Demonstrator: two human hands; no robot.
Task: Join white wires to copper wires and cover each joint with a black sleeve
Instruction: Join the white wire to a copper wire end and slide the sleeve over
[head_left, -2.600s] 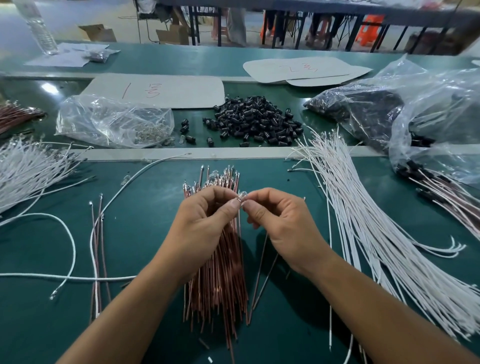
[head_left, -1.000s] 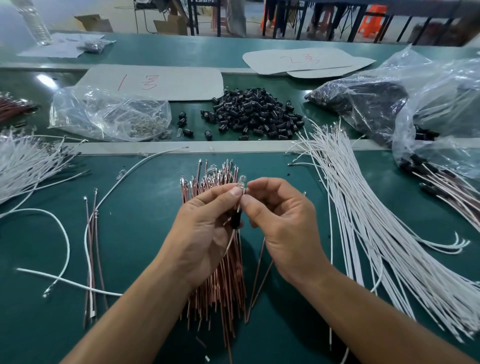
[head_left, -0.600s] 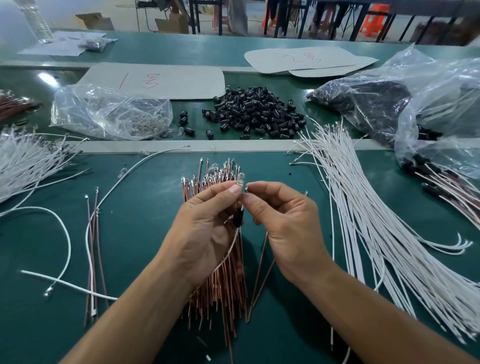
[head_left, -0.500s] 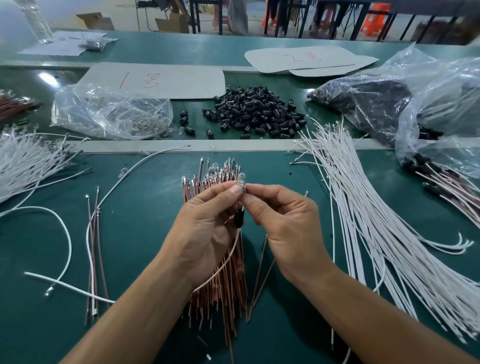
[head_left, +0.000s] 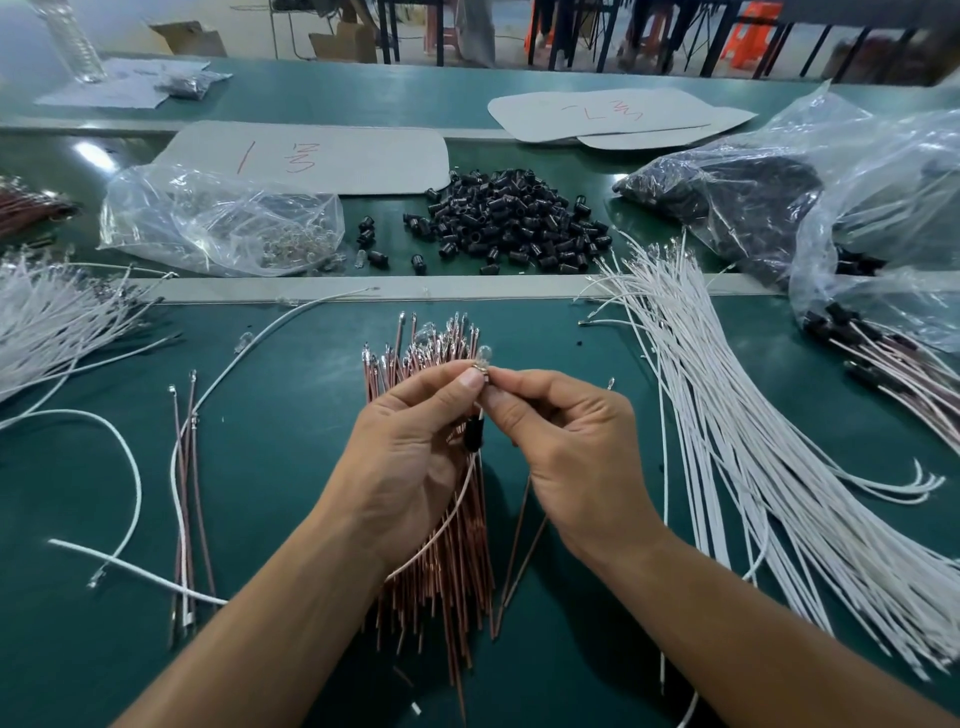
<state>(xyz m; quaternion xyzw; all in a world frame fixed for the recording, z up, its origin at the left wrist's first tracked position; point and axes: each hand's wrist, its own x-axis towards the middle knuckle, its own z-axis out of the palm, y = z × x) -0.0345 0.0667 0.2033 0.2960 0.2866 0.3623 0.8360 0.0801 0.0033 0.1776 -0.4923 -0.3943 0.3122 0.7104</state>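
At the centre of the green table (head_left: 285, 441), the left hand (head_left: 410, 457) and right hand (head_left: 566, 447) pinch the tip of one copper wire (head_left: 452, 514) between thumbs and forefingers. A black sleeve (head_left: 474, 434) sits on that wire just below the fingertips. The copper bundle (head_left: 447, 582) lies underneath, white wires (head_left: 753, 441) at 3 o'clock, and the loose sleeve heap (head_left: 514, 218) at 12 o'clock.

The tabletop (head_left: 291, 467) is a green mat, smooth and mostly dull. The copper wires (head_left: 447, 571) look like shiny reddish metal. The white wires (head_left: 753, 467) have a smooth, dull coat. The black sleeves (head_left: 514, 218) look like plastic with a small shine. The bag (head_left: 208, 218) is thin clear plastic, crinkled and glossy. The sheets (head_left: 363, 156) are flat, dull grey card. The tiny bulb (head_left: 483, 354) is clear like glass.
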